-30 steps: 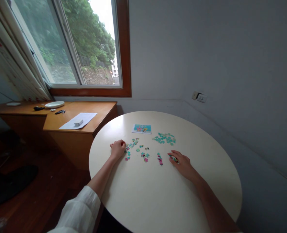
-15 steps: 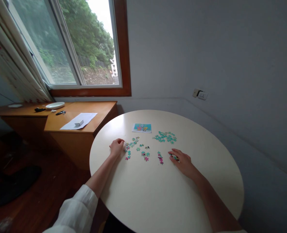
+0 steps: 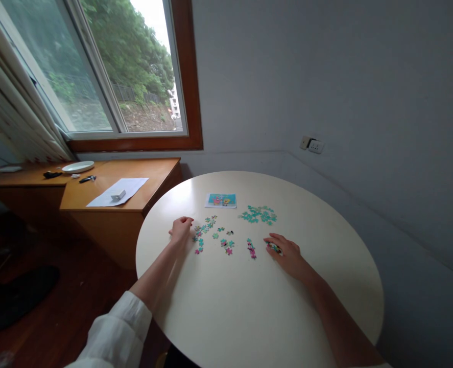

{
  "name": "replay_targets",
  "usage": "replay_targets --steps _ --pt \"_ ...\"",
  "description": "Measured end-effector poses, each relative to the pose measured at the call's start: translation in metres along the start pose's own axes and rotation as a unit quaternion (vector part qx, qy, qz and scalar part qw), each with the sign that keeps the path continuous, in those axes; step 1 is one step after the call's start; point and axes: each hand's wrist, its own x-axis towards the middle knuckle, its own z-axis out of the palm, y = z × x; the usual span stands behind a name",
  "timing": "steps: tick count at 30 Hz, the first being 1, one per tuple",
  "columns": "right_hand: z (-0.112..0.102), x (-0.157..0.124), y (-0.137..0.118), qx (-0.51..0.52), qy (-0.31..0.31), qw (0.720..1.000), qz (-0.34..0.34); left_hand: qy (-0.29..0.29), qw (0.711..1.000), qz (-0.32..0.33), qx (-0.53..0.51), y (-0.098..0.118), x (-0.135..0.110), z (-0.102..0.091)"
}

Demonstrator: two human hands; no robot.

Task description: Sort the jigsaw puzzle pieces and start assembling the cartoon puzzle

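Note:
At the left of the puzzle pieces, my left hand (image 3: pixel 181 228) rests on the table with its fingers pinched together; whatever they hold is too small to make out. Just right of it lies a curved row of jigsaw pieces (image 3: pixel 200 242). My right hand (image 3: pixel 288 253) lies with thumb and fingers apart, curved around a small group of dark and colourful jigsaw pieces (image 3: pixel 274 247) on the table, partly hidden by the hand. Between the hands are a joined pink and teal strip (image 3: pixel 251 249) and a small pink and teal cluster (image 3: pixel 227 245).
A heap of teal jigsaw pieces (image 3: pixel 259 214) lies farther back on the round white table (image 3: pixel 226 306), beside a picture card (image 3: pixel 221 200). To the left stands a wooden desk (image 3: pixel 161 176) with paper (image 3: pixel 132 186), a small white box (image 3: pixel 118 194) and a white plate (image 3: pixel 78 167).
The view has shifted slightly, so everything sits a little farther left. Both hands keep nearly the same places beside the pieces, and no piece has visibly moved.

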Motion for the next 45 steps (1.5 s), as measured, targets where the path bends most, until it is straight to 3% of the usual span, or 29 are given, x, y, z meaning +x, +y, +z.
replay_targets --steps 6,11,19,25,38,45 --pt "0.0 0.001 0.0 -0.001 0.003 1.0 -0.006 0.059 0.989 -0.015 -0.133 0.0 0.008 0.01" --pt "0.003 0.002 0.005 0.006 0.018 1.0 -0.015 0.103 0.977 -0.013 -0.185 0.002 0.016 0.02" --pt "0.005 0.003 0.007 0.041 0.1 0.993 -0.052 0.087 0.966 -0.001 -0.244 0.003 0.01 0.024" --pt "0.0 0.003 -0.014 0.055 0.157 0.981 -0.102 0.085 0.96 -0.016 -0.268 0.004 0.01 0.021" --pt "0.017 0.027 -0.099 0.019 -0.065 0.979 -0.192 0.097 0.944 -0.046 -0.311 0.002 0.014 0.02" --pt "0.035 0.041 -0.119 -0.012 -0.078 0.98 -0.182 0.093 0.945 -0.043 -0.31 0.004 0.012 0.019"
